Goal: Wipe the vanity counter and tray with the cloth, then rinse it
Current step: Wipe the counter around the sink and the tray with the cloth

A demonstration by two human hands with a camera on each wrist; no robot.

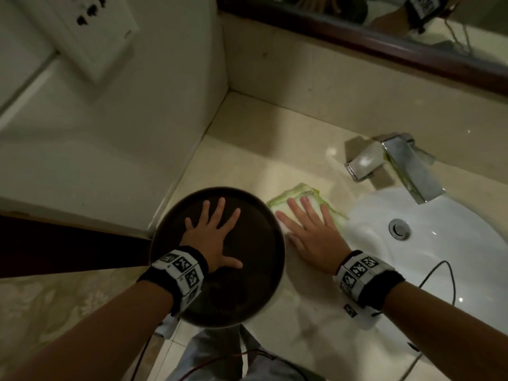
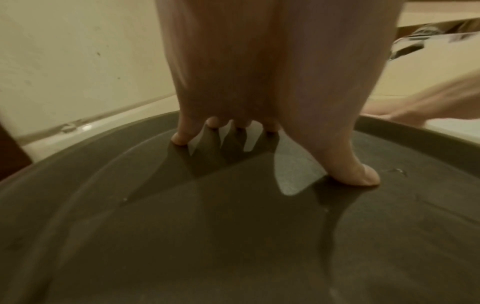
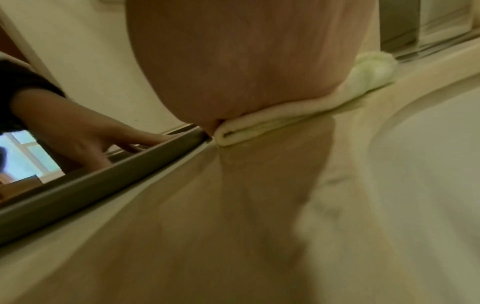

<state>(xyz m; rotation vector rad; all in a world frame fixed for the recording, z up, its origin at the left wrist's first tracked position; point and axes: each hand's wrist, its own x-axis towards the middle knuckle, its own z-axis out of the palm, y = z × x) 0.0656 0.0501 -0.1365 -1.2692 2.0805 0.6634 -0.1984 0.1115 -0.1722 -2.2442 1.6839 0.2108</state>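
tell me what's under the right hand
The folded cloth lies flat on the counter, pressed by the right hand with straight fingers. The counter patch beneath the cloth is covered, so its state cannot be seen.

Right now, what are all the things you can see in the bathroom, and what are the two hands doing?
Round dark brown tray: one, on the beige counter's left end, overhanging the front edge.
Folded white cloth with green edges: one, on the counter between tray and sink.
Beige stone vanity counter: one, in the wall corner.
White oval sink: one, right side.
Chrome tap: one, behind the sink.
White wall socket plate: one, upper left wall.
Dark-framed mirror: one, top right.
Left hand: fingers spread, pressing flat on the tray.
Right hand: fingers straight, pressing on the cloth.
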